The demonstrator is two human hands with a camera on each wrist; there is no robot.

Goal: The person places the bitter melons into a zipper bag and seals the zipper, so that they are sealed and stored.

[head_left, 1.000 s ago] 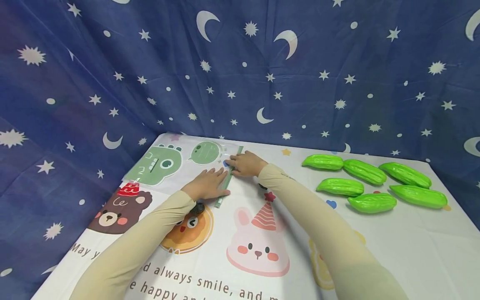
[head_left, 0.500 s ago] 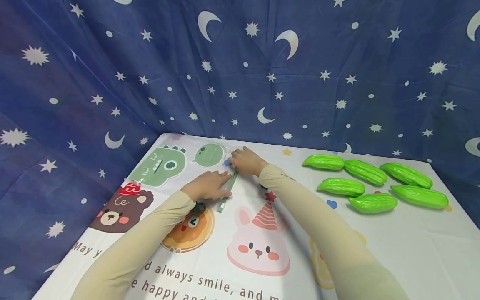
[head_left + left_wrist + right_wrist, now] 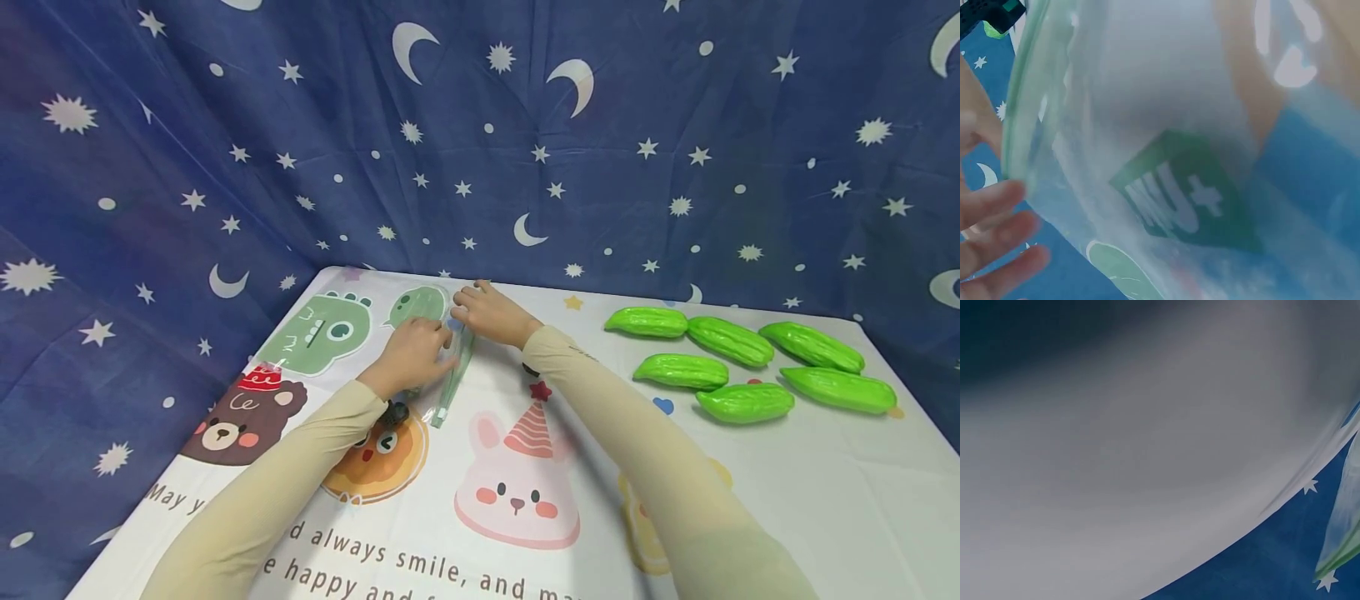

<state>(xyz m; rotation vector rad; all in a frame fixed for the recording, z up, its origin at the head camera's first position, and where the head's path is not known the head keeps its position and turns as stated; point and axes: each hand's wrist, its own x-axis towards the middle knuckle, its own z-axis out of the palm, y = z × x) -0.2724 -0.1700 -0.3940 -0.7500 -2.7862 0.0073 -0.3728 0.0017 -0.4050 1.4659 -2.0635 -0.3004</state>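
A clear zip bag (image 3: 452,385) with a green strip along its mouth lies under and between my hands at the back left of the table. Its green strip (image 3: 1029,81) and a printed green logo (image 3: 1179,194) fill much of the left wrist view. My left hand (image 3: 411,354) grips the bag's film beside the strip, thumb towards the mouth; its fingertips are partly hidden. My right hand (image 3: 495,315) pinches the strip's far end, the other fingers (image 3: 1007,237) spread off the bag. A corner of the bag (image 3: 1341,544) edges into the right wrist view.
Several green ridged melon-like vegetables (image 3: 720,342) lie at the right. A printed white cloth (image 3: 825,492) covers the table. Behind it hangs a dark blue curtain (image 3: 450,108) with stars and moons.
The bag's mouth strip has shifted a little towards me and its film has lifted and parted. My left hand has risen slightly, and my right fingers have moved slightly back. The green vegetables stay put.
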